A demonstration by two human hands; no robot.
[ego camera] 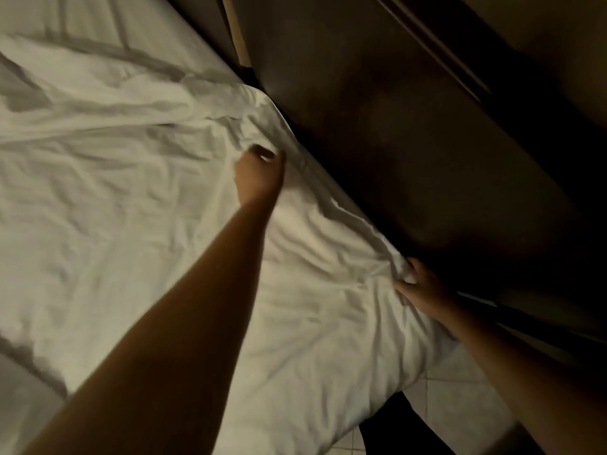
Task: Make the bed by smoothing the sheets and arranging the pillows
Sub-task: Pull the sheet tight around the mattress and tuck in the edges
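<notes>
A wrinkled white duvet (138, 224) covers most of the bed and hangs over its right edge. My left hand (259, 175) reaches far across and grips a fold of the duvet near that edge, fingers curled into the cloth. Closer to me, my right hand (420, 287) pinches a bunched part of the duvet's edge where it meets the dark wall. The flat white sheet (98, 18) shows beyond the duvet at the top left. I see no pillow.
A dark wooden wall or headboard panel (410, 110) runs along the bed's right side, close against it. Pale floor tiles (460, 389) show at the bottom right beside a dark shape. The room is dim.
</notes>
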